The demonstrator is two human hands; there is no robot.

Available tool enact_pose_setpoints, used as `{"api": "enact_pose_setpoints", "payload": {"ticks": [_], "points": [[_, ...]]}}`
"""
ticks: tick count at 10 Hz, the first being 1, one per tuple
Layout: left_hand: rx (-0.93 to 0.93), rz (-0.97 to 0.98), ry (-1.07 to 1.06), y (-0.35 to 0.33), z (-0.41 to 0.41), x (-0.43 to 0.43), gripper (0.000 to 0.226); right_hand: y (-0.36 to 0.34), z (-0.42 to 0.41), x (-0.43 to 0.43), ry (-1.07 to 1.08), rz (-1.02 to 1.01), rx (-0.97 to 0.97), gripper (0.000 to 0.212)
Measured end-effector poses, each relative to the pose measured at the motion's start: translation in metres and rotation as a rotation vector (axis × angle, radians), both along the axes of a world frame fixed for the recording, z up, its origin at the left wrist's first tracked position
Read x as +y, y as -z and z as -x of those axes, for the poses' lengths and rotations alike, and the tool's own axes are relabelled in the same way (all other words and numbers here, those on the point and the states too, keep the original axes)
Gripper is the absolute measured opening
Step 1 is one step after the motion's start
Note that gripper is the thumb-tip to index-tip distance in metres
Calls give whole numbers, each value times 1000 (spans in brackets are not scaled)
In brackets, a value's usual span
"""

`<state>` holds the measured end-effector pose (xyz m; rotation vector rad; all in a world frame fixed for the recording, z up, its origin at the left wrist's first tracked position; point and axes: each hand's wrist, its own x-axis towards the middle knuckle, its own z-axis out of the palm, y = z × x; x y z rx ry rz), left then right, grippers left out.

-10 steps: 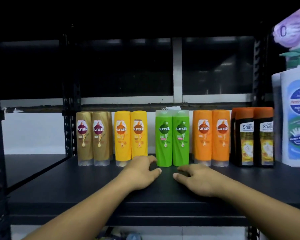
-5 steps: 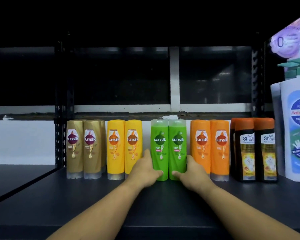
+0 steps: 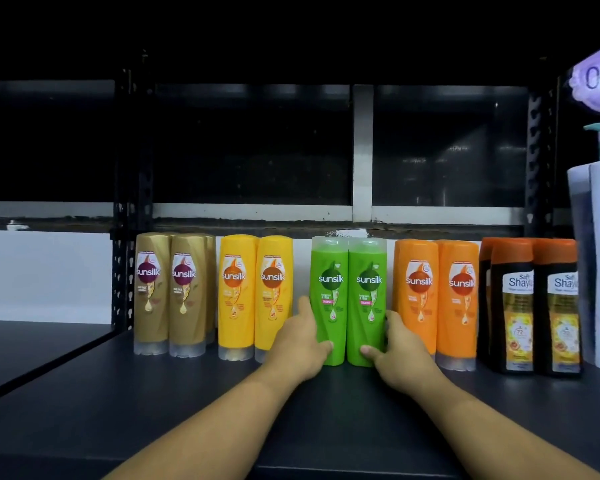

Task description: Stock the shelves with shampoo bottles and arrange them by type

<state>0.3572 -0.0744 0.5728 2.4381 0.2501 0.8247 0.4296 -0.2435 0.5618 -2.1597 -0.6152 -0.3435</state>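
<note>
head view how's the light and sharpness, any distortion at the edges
Head view: light falls evenly on the front row, so the logos on the green bottles read but the small print is too soft; above the row it is nearly black; the white bottle at the right edge is stretched and cropped; the left hand and right hand show no motion blur.

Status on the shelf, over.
Left hand grips left green bottle, right hand grips right green bottle. Both upright on shelf. Yellow bottles and orange bottles flank closely.
</note>
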Motion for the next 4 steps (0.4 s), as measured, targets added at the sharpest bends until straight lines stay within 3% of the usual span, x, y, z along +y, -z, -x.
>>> {"api": "enact_pose_setpoints", "payload": {"ticks": [4], "points": [[117, -109, 76, 1, 38, -2, 49, 6, 32, -20, -37, 187, -53, 59]]}}
